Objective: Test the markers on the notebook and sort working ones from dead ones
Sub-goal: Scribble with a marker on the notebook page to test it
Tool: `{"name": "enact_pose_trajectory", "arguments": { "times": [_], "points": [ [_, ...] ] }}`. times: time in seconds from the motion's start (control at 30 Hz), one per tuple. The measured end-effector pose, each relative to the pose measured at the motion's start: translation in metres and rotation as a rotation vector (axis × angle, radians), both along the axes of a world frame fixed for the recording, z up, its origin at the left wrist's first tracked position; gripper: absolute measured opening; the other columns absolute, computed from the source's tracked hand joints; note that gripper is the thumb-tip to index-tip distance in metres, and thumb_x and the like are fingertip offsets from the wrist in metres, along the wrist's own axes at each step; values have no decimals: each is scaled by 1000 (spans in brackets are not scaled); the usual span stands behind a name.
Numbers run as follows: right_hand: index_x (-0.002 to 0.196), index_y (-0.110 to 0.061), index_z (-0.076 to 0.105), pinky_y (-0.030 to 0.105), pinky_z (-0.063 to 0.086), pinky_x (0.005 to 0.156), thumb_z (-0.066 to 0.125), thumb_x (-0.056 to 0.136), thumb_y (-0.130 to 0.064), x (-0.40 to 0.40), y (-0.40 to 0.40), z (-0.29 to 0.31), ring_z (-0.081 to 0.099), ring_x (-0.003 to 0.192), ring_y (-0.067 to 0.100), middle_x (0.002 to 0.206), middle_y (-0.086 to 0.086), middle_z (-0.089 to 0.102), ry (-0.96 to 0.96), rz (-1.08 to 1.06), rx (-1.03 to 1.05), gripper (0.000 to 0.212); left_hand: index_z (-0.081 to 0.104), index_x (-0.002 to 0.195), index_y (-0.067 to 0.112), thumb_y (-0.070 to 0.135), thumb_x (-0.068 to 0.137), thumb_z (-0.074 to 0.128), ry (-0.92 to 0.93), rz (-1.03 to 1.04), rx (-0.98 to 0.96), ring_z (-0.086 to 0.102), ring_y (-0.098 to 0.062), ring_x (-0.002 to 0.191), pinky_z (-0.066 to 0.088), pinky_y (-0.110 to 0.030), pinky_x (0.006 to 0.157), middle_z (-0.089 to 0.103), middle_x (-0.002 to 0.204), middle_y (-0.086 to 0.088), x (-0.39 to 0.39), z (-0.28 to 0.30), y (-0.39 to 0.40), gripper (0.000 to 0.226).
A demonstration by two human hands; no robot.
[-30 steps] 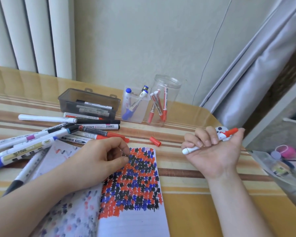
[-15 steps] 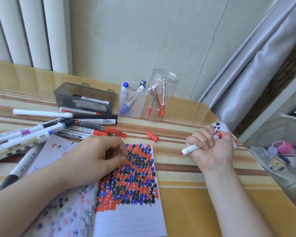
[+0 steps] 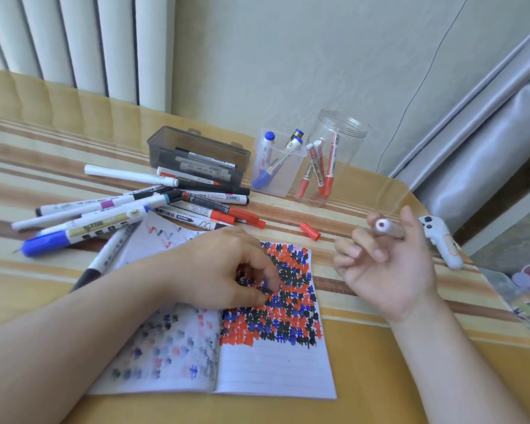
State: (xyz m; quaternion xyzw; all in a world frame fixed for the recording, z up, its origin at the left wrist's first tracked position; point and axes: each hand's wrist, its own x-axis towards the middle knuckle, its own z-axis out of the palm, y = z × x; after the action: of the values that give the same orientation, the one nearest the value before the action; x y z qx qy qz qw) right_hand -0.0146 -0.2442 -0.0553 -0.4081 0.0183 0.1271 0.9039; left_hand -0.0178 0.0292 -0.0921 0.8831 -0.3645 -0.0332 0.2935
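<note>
While the right hand (image 3: 389, 264) is raised palm-up above the table edge, its thumb and curled fingers (image 3: 361, 240) hold a white marker (image 3: 387, 227) whose end points at the camera; motion blur smears the barrel and fingertips, so only a round white face with a reddish centre is clear, and whether that is tip or tail cannot be told. The left hand (image 3: 224, 270) rests on the open notebook (image 3: 273, 365), fingers curled down against the page; whether they pinch anything is hidden beneath the knuckles. Red, black and blue test marks fill the upper right page, and the left page shows fainter bleed-through. A loose red cap (image 3: 309, 231) lies on the striped tablecloth (image 3: 364, 347) just beyond the notebook. Further left, a pile of markers (image 3: 141, 206) sprawls, some partly under the notebook corner. Behind stand a dark lidded box (image 3: 196, 154), a small clear cup with blue markers (image 3: 277, 163) and a clear jar with red markers (image 3: 328, 160). A white controller-like object (image 3: 441, 243) lies beside the right hand.
</note>
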Motion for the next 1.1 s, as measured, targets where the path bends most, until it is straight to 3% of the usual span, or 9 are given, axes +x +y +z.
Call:
{"name": "enact_pose_trajectory", "arguments": {
  "times": [0.1, 0.2, 0.27, 0.4, 0.53, 0.67, 0.73, 0.83, 1.1],
  "points": [
    [81, -20, 77, 26, 41, 52, 56, 89, -68, -22, 13, 14, 53, 54, 20, 59, 2, 60, -137, 206, -231, 53, 72, 108, 47, 52, 81, 80, 29, -36, 19, 50, 2, 108, 40, -25, 98, 64, 105, 26, 2, 1, 2, 29],
    [75, -15, 65, 24, 39, 48, 92, 71, -36, -47, 26, 14, 47, 49, 20, 59, 10, 53, -338, 342, -483, 34, 71, 110, 50, 56, 77, 83, 59, -58, 33, 46, 4, 112, 38, -25, 100, 61, 109, 27, 2, 1, 2, 36],
    [69, -19, 57, 26, 36, 51, 88, 69, -23, -63, 37, 6, 42, 48, 17, 57, 7, 48, -447, 309, -737, 32, 69, 110, 52, 59, 73, 84, 74, -67, 56, 44, 3, 115, 38, -27, 103, 58, 111, 28, 1, 1, 2, 40],
    [72, -17, 58, 33, 39, 50, 79, 74, -27, -81, 56, -13, 50, 53, 21, 63, 17, 56, -507, 226, -991, 23, 67, 112, 54, 68, 70, 80, 19, -67, 116, 43, -4, 113, 40, -37, 104, 56, 109, 27, 1, -1, 0, 47],
    [66, -13, 55, 38, 44, 46, 73, 76, -25, -88, 65, -33, 57, 47, 22, 54, 14, 64, -386, 42, -1095, 24, 66, 112, 53, 70, 69, 79, -7, -54, 122, 44, -8, 113, 42, -37, 102, 58, 110, 23, 3, -2, -1, 48],
    [65, -13, 52, 48, 38, 42, 73, 76, -26, -90, 68, -35, 47, 46, 34, 54, 20, 57, -421, -31, -1125, 27, 68, 110, 52, 68, 69, 81, 0, -49, 114, 44, -8, 112, 41, -36, 101, 57, 110, 21, 3, -3, -2, 47],
    [66, -14, 51, 41, 33, 43, 73, 76, -23, -89, 67, -36, 40, 46, 30, 53, 13, 52, -461, -21, -1121, 26, 68, 110, 51, 67, 69, 81, 2, -49, 111, 44, -7, 111, 41, -36, 101, 57, 108, 22, 3, -2, -2, 47],
    [65, -16, 51, 21, 30, 45, 75, 77, -20, -87, 65, -37, 37, 48, 10, 52, -5, 47, -493, 26, -1121, 27, 68, 111, 51, 68, 69, 81, -9, -47, 114, 45, -7, 110, 42, -37, 101, 58, 108, 23, 3, -2, -2, 47],
    [71, -17, 65, 26, 34, 49, 86, 67, -34, -80, 53, -27, 44, 54, 15, 60, 5, 57, -408, 234, -947, 28, 68, 114, 51, 66, 70, 82, 6, -49, 123, 44, -6, 110, 39, -33, 101, 57, 109, 24, 3, 0, -2, 47]
  ]
}}
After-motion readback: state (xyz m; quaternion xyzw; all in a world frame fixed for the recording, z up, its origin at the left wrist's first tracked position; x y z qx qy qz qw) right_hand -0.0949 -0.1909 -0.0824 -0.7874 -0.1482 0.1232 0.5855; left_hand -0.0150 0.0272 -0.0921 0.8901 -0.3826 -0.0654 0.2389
